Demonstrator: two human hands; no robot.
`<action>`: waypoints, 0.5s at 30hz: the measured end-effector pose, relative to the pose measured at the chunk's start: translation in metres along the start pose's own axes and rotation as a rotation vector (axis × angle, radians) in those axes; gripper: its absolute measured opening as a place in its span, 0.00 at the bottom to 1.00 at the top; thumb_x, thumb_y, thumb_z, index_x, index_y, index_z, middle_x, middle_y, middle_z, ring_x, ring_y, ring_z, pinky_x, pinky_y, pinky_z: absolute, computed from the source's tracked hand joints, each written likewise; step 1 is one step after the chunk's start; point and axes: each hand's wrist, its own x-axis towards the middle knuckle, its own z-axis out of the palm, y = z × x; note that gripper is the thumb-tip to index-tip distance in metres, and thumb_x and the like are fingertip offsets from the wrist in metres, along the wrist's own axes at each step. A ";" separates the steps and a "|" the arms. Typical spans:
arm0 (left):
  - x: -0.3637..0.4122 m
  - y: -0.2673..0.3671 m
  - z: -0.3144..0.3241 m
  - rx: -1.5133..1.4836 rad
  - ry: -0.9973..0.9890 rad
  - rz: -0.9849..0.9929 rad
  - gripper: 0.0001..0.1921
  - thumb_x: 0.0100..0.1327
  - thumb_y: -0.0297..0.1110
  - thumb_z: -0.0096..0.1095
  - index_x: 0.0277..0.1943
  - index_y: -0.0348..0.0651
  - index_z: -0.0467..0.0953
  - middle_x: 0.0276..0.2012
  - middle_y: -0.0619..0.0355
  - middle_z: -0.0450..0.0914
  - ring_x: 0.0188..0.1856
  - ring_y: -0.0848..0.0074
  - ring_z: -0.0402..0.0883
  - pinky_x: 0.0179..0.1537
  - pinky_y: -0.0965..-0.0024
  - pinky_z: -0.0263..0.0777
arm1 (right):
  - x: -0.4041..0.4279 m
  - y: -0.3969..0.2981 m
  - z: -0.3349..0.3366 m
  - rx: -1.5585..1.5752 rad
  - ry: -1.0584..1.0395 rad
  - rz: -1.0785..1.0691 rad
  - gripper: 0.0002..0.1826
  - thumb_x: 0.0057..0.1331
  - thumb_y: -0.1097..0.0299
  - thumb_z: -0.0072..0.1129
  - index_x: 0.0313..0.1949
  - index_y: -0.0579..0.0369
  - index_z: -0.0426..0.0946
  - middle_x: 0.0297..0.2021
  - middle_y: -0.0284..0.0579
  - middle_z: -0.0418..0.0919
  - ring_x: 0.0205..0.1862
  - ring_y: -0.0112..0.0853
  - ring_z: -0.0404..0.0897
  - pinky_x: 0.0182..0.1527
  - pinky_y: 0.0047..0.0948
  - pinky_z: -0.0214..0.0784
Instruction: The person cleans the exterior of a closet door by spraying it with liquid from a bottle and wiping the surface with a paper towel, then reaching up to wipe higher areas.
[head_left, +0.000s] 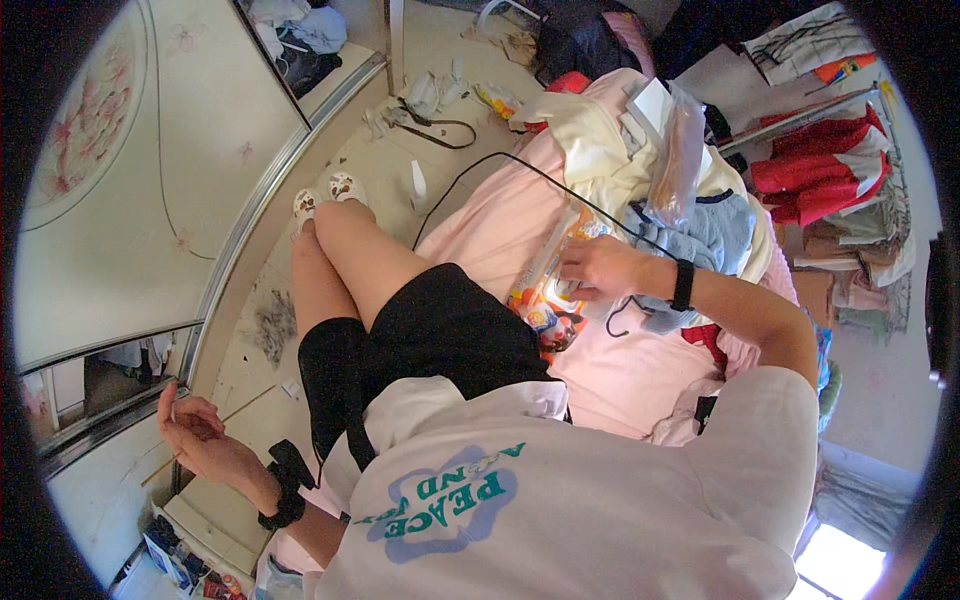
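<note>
My right hand (604, 268), with a black band on its wrist, lies over a soft pack of wipes (559, 322) with orange and white print. Its bent fingers touch the pack around a whitish lid or flap; the palm side is hidden, so a grip cannot be made out. The pack rests on pink bedding (630, 375) beside my right thigh. Far to the left, my left hand (199, 435) is raised with nothing in it, its fingers apart. A dark band with a black device (289, 480) circles that wrist.
A blue fleecy garment (694, 232), cream clothing (600, 142) and a clear plastic bag (675, 172) lie beyond my right hand. A thin black cord (510, 156) crosses the bedding; a dark hook (619, 322) sits near my wrist. Sliding wardrobe doors (202, 150) stand left. A belt (442, 135) lies on the floor.
</note>
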 end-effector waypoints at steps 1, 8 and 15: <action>0.001 -0.002 -0.001 -0.004 -0.017 0.023 0.22 0.71 0.47 0.34 0.46 0.36 0.71 0.19 0.63 0.66 0.19 0.87 0.56 0.19 0.83 0.46 | 0.001 -0.003 0.002 -0.011 0.005 0.017 0.14 0.48 0.63 0.62 0.32 0.56 0.72 0.33 0.45 0.71 0.37 0.41 0.73 0.34 0.38 0.69; 0.000 -0.002 0.001 0.062 -0.004 0.007 0.29 0.68 0.55 0.36 0.50 0.33 0.69 0.19 0.64 0.64 0.19 0.85 0.55 0.19 0.81 0.47 | 0.008 -0.011 0.002 0.002 -0.101 0.206 0.15 0.50 0.60 0.60 0.31 0.57 0.71 0.32 0.47 0.71 0.36 0.43 0.73 0.34 0.39 0.68; -0.001 -0.004 -0.001 -0.009 -0.003 0.006 0.23 0.71 0.48 0.34 0.46 0.36 0.72 0.19 0.63 0.66 0.19 0.87 0.56 0.19 0.83 0.45 | 0.012 -0.018 0.006 -0.039 -0.023 0.244 0.13 0.50 0.63 0.58 0.30 0.58 0.70 0.32 0.47 0.71 0.35 0.43 0.74 0.34 0.39 0.69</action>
